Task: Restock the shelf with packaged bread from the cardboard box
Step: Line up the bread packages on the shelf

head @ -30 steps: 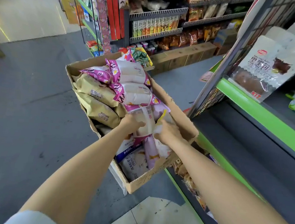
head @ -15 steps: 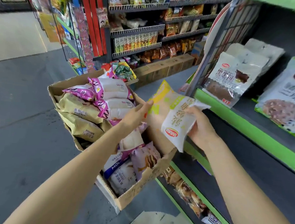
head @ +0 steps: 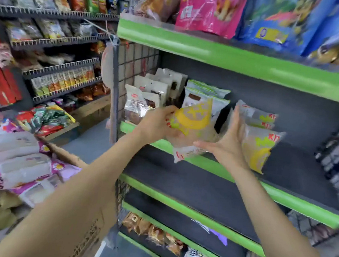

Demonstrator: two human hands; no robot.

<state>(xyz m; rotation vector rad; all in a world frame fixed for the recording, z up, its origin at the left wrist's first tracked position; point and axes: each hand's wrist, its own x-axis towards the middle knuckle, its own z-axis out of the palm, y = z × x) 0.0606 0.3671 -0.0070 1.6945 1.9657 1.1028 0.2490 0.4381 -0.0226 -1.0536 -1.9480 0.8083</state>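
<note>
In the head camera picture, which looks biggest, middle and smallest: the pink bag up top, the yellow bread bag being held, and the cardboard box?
1. Cardboard box, though it is nearest the camera.
2. Pink bag.
3. Yellow bread bag, in the left hand.

Both hands are at the green-edged shelf [head: 281, 196]: the left hand [head: 156, 125] grips a yellow bread packet [head: 193, 128], the right hand [head: 227, 145] lies flat against matching packets [head: 259, 144] at three o'clock. Cardboard box [head: 91, 236] at seven o'clock.
</note>
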